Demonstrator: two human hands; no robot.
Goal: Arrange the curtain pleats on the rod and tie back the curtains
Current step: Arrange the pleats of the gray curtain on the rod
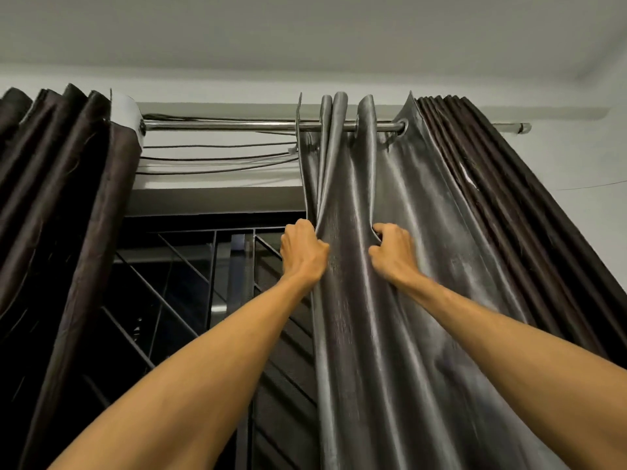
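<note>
Grey curtain (390, 300) hangs by its eyelets from the metal rod (220, 125) at 12 o'clock and falls in glossy folds toward 5 o'clock. At the centre of the view the left hand (303, 254) grips its leading edge, fingers curled round the cloth. The right hand (393, 254), at its 3 o'clock, pinches the next fold with bent fingers. A brown curtain (61, 198) bunches at 9 o'clock, a striped dark curtain (509, 205) at 2 o'clock, and a window grille (190, 266) shows at 8 o'clock.

A glossy grey curtain (407, 266) hangs pleated by eyelets on the chrome rod (220, 125) at twelve o'clock; a dark brown curtain (57, 198) bunches at nine, a second brown curtain (502, 198) at two.
</note>
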